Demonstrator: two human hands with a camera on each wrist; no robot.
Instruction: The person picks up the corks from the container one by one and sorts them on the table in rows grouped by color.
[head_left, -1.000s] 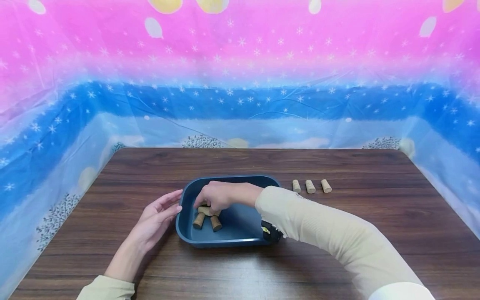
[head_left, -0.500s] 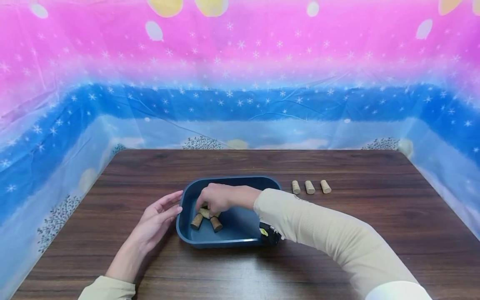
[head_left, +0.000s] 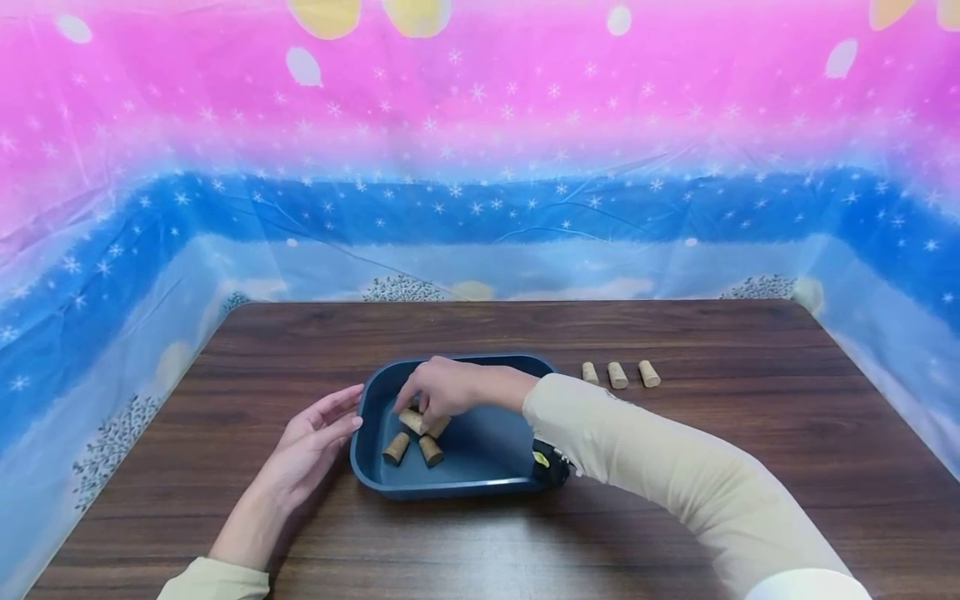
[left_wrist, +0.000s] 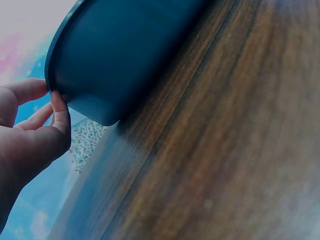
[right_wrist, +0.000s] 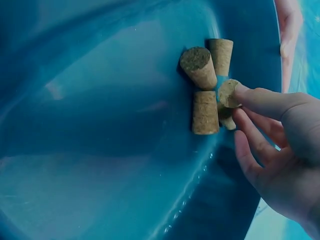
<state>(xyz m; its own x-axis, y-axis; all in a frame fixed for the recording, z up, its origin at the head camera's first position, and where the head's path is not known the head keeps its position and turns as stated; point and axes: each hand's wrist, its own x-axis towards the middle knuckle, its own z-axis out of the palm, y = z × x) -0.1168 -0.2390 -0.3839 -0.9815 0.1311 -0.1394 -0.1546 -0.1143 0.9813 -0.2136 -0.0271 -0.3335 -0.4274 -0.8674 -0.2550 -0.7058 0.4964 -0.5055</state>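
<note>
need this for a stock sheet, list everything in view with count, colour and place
table: one, brown wood grain, in front of the backdrop
backdrop: one, pink and blue with snowflakes, around the table
tray: one, dark blue, on the table
tray corks: at least five, tan and brown, tray's left end, one pinched by the right hand
loose corks: three, light tan, right of the tray
wrist device: one, black, right wrist
left hand: one, bare, touching the tray's left end
right hand: one, bare, inside the tray
sleeves: two, cream, below the hands

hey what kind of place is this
Probably a makeshift tabletop recording booth: a printed snowflake backdrop hangs around a wood-grain table, which bears a blue tray and loose corks.
</note>
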